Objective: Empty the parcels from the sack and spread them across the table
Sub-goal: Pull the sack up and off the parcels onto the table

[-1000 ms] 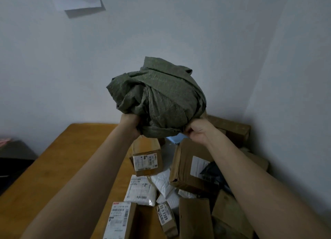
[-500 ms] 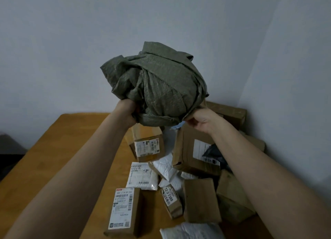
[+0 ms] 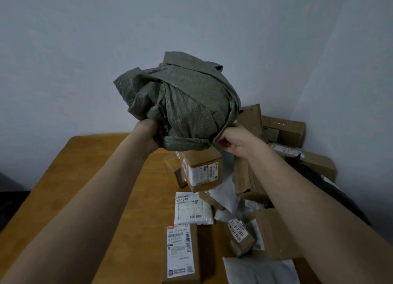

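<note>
Head view: both hands (image 3: 148, 134) (image 3: 234, 143) grip the bunched sack (image 3: 182, 105), mouth down, above scattered parcels (image 3: 202, 171).

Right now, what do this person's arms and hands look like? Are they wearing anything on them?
Both forearms are bare right up to the frame's edge: no sleeves show. The left hand and right hand wear no gloves, and I see no watch, bracelet, ring or markings on either. Fingertips are mostly hidden, so nails cannot be judged.

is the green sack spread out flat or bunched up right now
Bunched up. The green sack is a crumpled ball above the table, gripped by left hand and right hand.
</note>
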